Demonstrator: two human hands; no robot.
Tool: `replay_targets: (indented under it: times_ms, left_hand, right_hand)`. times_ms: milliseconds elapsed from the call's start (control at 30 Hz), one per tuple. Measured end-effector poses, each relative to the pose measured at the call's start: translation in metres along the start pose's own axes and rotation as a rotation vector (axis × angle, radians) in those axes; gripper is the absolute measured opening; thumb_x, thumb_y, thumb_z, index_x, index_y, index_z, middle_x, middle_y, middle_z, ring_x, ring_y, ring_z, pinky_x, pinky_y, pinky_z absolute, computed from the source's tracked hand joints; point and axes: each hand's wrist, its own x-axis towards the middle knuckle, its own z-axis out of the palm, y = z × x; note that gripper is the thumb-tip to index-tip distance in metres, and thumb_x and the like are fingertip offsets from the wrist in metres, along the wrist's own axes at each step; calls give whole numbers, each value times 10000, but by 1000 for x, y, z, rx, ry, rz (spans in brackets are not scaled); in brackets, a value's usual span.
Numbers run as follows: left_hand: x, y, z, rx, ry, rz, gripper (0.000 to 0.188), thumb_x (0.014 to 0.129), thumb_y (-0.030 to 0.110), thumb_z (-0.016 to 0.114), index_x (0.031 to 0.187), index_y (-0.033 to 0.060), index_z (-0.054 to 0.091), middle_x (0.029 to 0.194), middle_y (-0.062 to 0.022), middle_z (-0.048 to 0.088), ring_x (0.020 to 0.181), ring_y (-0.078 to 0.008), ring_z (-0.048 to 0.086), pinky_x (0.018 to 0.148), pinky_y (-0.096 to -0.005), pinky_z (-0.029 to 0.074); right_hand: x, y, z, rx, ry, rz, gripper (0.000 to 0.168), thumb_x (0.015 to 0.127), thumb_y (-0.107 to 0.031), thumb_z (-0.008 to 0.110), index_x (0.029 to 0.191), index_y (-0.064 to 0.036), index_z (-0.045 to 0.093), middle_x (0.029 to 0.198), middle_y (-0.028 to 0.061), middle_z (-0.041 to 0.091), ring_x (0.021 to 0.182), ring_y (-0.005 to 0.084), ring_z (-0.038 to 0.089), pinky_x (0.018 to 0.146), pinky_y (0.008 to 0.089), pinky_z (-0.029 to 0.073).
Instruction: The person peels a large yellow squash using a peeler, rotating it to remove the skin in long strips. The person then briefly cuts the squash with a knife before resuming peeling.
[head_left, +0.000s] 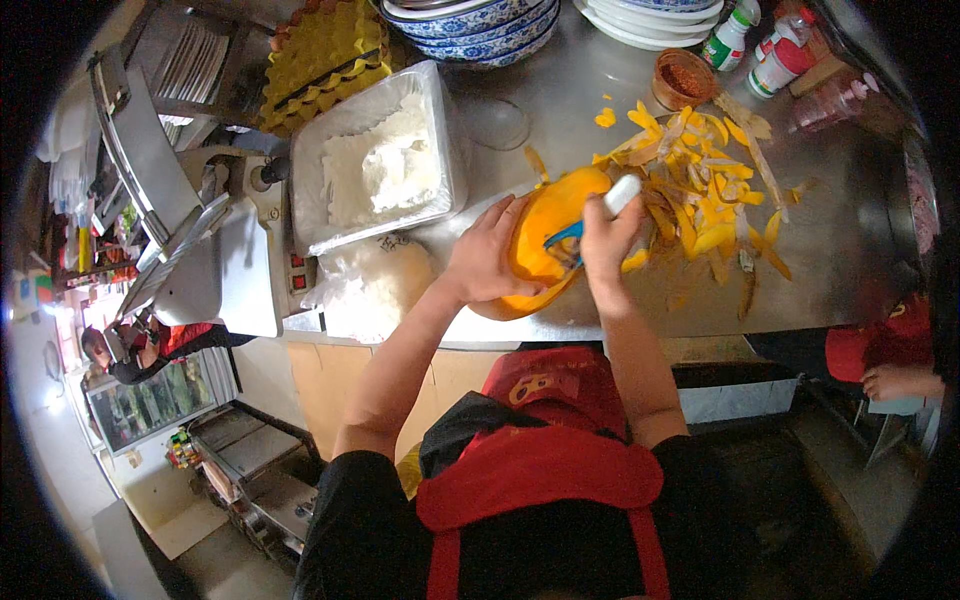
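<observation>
A large orange pumpkin or squash (551, 206), mostly peeled, lies tilted on the steel counter (817, 247) before me. My left hand (487, 251) is spread against its left side, fingers on top and thumb low near the front, gripping it. In my right hand (611, 229) is a peeler with a white handle (622, 195) and a blue head (564, 235); the head rests at the squash's surface. How the blade meets the flesh is blurred. Orange and tan peelings (705, 187) are heaped just right of the squash, some beside my right hand.
Left of the squash are a plastic-lined tub of white powder (450, 180), a bagged pale round item (397, 270) and a slicing machine (247, 262). Blue-patterned bowls (480, 37), a small bowl of red flakes (682, 79) and bottles (780, 67) stand behind. Two other people are at the sides.
</observation>
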Motion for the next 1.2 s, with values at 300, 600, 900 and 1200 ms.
replay_targets:
  times_ms: [300, 600, 900, 1200]
  left_hand:
    - [0, 8, 1, 31, 39, 6, 1139, 556, 487, 859, 1466, 40, 340, 1440, -214, 434, 1313, -371, 463, 1078, -429, 422]
    - [-8, 1, 4, -4, 35, -46, 1134, 538, 474, 856, 1471, 82, 342, 1446, -211, 430, 1313, -398, 450, 1076, -454, 425]
    - [-7, 6, 6, 69, 28, -37, 1112, 583, 514, 843, 1465, 52, 347, 1445, -208, 430, 1327, -363, 450, 1097, -425, 410]
    - [-13, -7, 10, -22, 29, -7, 1139, 564, 476, 857, 1483, 68, 322, 1451, -202, 429, 1319, -372, 454, 1095, -421, 403]
  right_hand:
    - [115, 55, -23, -376, 166, -228, 460, 784, -320, 726, 1051, 31, 597, 865, 175, 656, 803, 376, 641, 745, 478, 493]
    - [173, 12, -76, -567, 274, -228, 491, 751, -308, 765, 1025, 45, 564, 891, 176, 656, 774, 326, 655, 709, 449, 524]
    - [91, 29, -5, -383, 77, 36, 451, 775, -270, 714, 1064, 48, 579, 970, 210, 671, 933, 364, 664, 809, 453, 502]
    - [185, 27, -85, -963, 305, -155, 539, 735, -360, 761, 1054, 36, 584, 898, 245, 671, 861, 414, 668, 743, 509, 513]
